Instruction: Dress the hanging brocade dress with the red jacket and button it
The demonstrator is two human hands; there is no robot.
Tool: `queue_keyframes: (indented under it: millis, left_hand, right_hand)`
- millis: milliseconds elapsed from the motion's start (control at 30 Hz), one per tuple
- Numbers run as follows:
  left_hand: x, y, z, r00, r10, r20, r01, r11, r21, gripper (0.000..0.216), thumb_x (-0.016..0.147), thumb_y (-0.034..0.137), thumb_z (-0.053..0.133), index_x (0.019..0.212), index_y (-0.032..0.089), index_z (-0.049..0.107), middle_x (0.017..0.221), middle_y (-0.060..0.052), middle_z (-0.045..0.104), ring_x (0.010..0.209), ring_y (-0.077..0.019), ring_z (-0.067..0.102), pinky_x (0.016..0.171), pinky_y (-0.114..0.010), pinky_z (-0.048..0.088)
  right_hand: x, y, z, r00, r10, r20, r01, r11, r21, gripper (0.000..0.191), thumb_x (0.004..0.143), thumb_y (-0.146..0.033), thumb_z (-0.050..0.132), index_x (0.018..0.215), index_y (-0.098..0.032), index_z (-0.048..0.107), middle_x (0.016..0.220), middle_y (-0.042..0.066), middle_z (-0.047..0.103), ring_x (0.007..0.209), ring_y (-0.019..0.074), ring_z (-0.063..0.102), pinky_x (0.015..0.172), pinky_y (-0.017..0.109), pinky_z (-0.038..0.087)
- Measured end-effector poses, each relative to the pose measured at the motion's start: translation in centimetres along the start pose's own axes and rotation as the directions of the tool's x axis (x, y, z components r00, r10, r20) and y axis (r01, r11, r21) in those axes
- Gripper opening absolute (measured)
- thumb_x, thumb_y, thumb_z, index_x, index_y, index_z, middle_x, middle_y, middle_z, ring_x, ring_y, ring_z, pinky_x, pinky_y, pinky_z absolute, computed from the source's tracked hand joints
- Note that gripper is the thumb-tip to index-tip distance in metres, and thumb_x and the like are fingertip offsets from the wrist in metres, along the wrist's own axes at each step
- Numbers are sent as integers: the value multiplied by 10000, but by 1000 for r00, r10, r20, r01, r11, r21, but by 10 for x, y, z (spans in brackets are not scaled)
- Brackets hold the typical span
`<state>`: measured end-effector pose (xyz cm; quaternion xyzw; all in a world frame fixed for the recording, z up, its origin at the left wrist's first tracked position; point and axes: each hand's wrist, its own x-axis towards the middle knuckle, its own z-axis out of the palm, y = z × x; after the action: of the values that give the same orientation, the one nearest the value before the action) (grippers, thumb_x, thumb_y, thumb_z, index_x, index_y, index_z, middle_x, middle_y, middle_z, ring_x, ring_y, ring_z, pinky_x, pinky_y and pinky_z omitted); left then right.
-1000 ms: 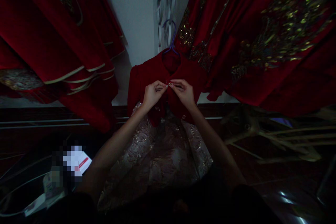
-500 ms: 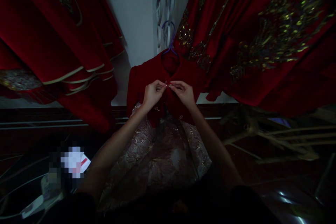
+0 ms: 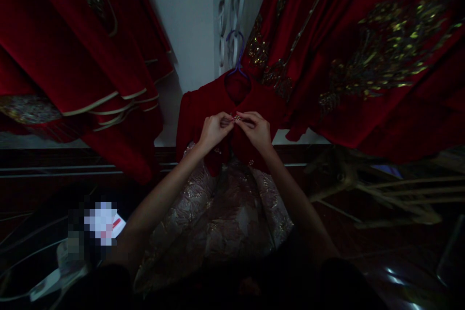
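A short red jacket [image 3: 203, 101] hangs on a purple hanger [image 3: 240, 53] in front of me. At its front opening, just below the neckline, my left hand [image 3: 215, 131] pinches the front edge with thumb and forefinger. My right hand [image 3: 257, 131] closes its fingertips on a small jewelled button [image 3: 237, 117] from the other side. The fingertips of both hands nearly meet there and partly cover the fastening. Lower on the jacket, other sparkling ornaments [image 3: 218, 151] show. Beneath it hangs a pale brocade skirt [image 3: 225, 223] with a metallic sheen.
Red garments with gold trim [image 3: 109, 58] hang at the left, and red sequinned ones [image 3: 392, 48] at the right. A pale strap or chain [image 3: 232, 9] holds the hanger. A wooden rack or stool [image 3: 348, 179] stands low at right; a blurred lit screen [image 3: 103, 223] lies lower left.
My left fingertips have shifted slightly right, closer to my right ones. The jewelled button shows a little more clearly between them. The jacket hangs almost unmoved.
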<state>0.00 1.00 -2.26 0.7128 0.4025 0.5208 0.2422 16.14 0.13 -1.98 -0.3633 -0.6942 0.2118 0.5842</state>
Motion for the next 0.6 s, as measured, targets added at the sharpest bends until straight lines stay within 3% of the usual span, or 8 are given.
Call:
queue_keyframes:
  millis: [233,433,500,600]
  left_hand:
    - [2,12,-6,989,93,114,-122,951,284,146,807,195,558,909,168,660,853,-34,737,764,-143,696,701,-227,519]
    - [8,23,-10,974,81,211,-190,796,575,183,837,250,515,897,161,664,820,-80,714,766,-202,677,720,-282,485]
    - [8,25,-7,974,72,213,-189,776,601,189,834,251,519,921,158,658,868,-102,708,807,-223,671,755,-304,480]
    - [4,22,3,989,83,126,-135,863,488,172,824,229,540,952,178,644,922,-96,697,860,-227,661,812,-315,474]
  right_hand:
    - [3,3,-3,1000,20,-4,-20,1000,-7,282,749,-438,704,949,-241,722,993,39,630,940,170,636,817,365,622]
    - [6,10,0,999,34,41,-36,998,49,229,754,-324,689,955,-214,699,1043,46,596,970,166,629,851,355,605]
    - [9,12,1,998,18,58,-20,999,37,202,753,-260,660,945,-206,690,1050,47,584,981,166,622,850,341,597]
    - [14,16,6,999,3,45,-2,1000,-28,216,745,-183,602,954,-208,655,1064,51,574,1007,166,600,872,328,570]
